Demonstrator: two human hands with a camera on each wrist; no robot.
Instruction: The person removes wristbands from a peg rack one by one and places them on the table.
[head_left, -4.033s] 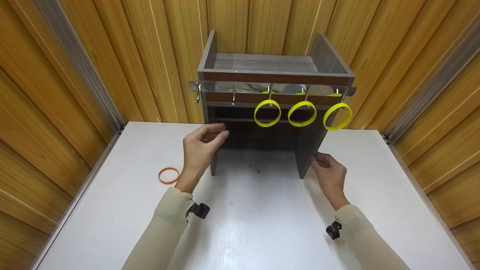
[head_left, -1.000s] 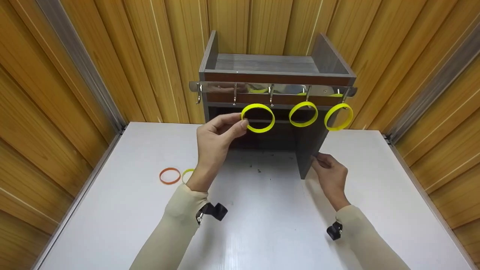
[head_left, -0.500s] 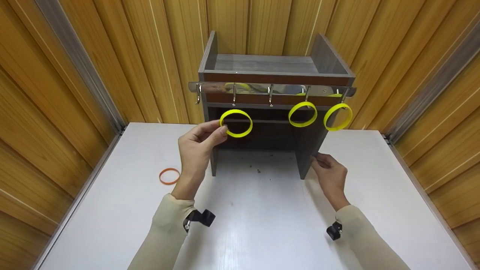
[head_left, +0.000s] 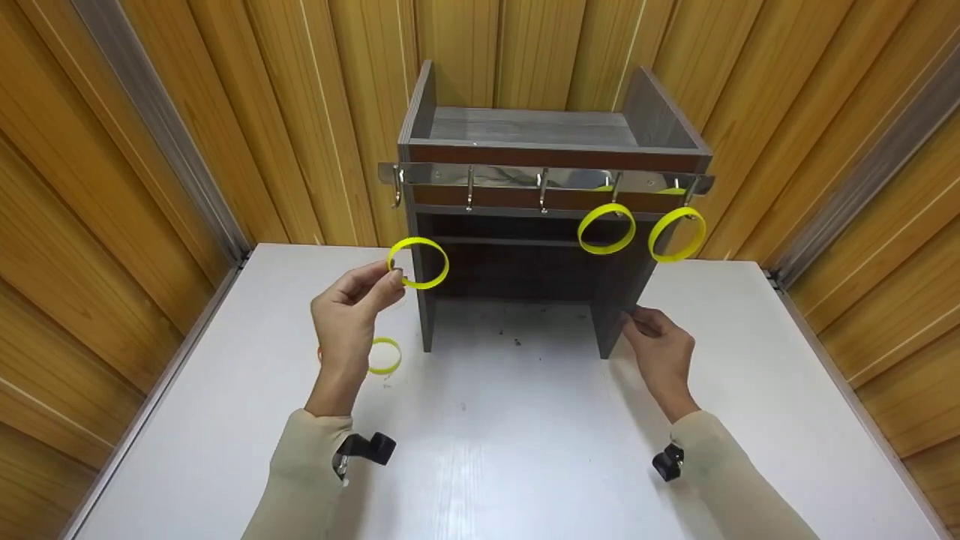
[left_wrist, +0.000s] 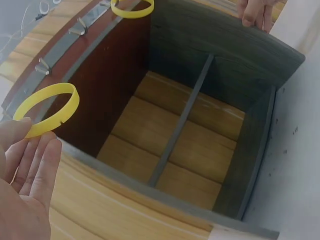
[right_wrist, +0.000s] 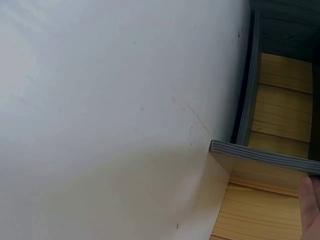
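My left hand pinches a yellow wristband between thumb and fingers, upright, in front of the left side panel of a grey shelf unit. In the left wrist view this wristband stands up from my fingertips. Two more yellow wristbands, one beside the other, hang from the two rightmost hooks of a metal hook rail across the shelf's front. My right hand holds the front edge of the right side panel low down; some of its fingers are hidden.
On the white table lies another yellow wristband, partly behind my left wrist. An orange wristband is almost wholly hidden there. Hooks at the left and middle of the rail carry nothing. Wood-patterned walls enclose the table.
The left hand, bare-fingered earlier, has taken the wristband from the middle hook and carried it left and down. The table's yellow wristband shows again beside the wrist. The right hand has stayed put.
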